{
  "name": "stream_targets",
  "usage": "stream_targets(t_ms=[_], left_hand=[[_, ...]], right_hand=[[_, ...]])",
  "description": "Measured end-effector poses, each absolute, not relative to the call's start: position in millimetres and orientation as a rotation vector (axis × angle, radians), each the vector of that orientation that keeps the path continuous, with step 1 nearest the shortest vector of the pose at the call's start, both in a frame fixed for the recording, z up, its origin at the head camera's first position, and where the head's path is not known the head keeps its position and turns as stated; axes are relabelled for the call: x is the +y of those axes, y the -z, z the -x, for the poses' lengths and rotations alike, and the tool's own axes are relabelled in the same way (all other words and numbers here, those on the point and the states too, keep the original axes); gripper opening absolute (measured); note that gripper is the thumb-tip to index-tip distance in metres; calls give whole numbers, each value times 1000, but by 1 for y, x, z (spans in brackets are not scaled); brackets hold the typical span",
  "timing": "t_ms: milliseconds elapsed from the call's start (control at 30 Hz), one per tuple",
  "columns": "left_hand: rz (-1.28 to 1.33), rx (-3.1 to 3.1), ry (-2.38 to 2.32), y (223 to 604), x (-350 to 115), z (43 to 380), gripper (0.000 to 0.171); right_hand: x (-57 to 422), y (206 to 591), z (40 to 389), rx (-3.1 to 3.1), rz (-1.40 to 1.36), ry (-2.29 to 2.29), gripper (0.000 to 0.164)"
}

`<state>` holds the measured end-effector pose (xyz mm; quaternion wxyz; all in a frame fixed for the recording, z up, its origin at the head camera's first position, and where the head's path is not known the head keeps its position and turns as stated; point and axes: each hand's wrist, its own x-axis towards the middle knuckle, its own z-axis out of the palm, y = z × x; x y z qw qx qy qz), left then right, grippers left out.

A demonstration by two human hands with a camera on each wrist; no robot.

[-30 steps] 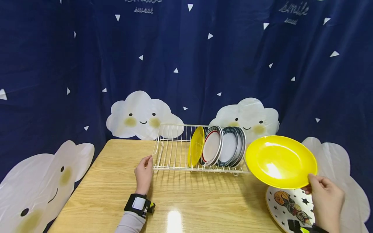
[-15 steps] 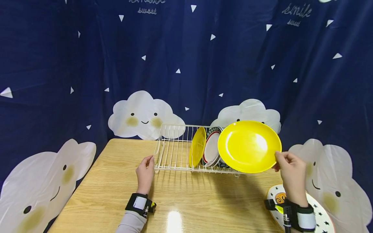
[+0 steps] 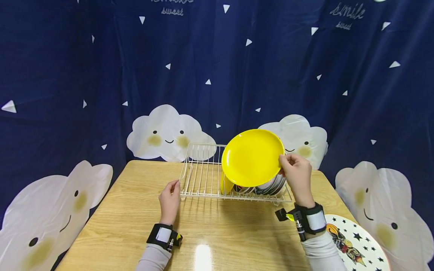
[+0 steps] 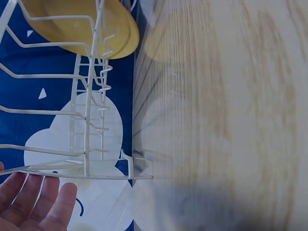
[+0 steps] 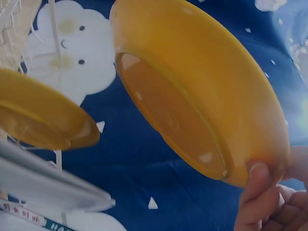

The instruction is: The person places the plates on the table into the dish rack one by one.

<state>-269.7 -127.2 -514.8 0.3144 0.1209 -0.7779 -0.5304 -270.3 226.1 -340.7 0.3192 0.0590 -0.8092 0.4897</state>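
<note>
A yellow plate (image 3: 252,158) is held up by its right edge, pinched between the thumb and fingers of my right hand (image 3: 298,175). It hangs in front of and above the white wire dish rack (image 3: 203,196), covering much of the dishes there. Its underside with a ring foot shows in the right wrist view. My left hand (image 3: 169,199) grips the rack's left end; in the left wrist view its fingers (image 4: 57,207) lie against the end wire. A second yellow plate (image 3: 225,184) stands in the rack, partly hidden, with several dark-rimmed white plates (image 3: 276,187) to its right.
On the wooden table (image 3: 217,233), a white plate with stars and a cartoon figure (image 3: 362,244) lies at the front right, partly behind my right sleeve. A dark blue curtain (image 3: 190,56) with cloud faces hangs behind the table. The rack's left slots hold no dishes.
My right hand has carried the yellow plate leftward and up, from above the star plate to in front of the rack. My left hand has stayed on the rack.
</note>
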Motion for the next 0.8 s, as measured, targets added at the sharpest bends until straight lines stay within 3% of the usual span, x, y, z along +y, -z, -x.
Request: stream_targets(t_ms=[267, 567, 800], left_hand=[[-311, -2042, 1399, 518, -127, 270, 24], [-312, -2048, 1429, 519, -128, 269, 26], [-309, -2034, 1408, 518, -127, 269, 25]], right_hand=[[179, 337, 291, -2141, -328, -860, 22], [142, 353, 318, -2217, -426, -596, 34], [127, 369, 332, -2300, -422, -490, 23]])
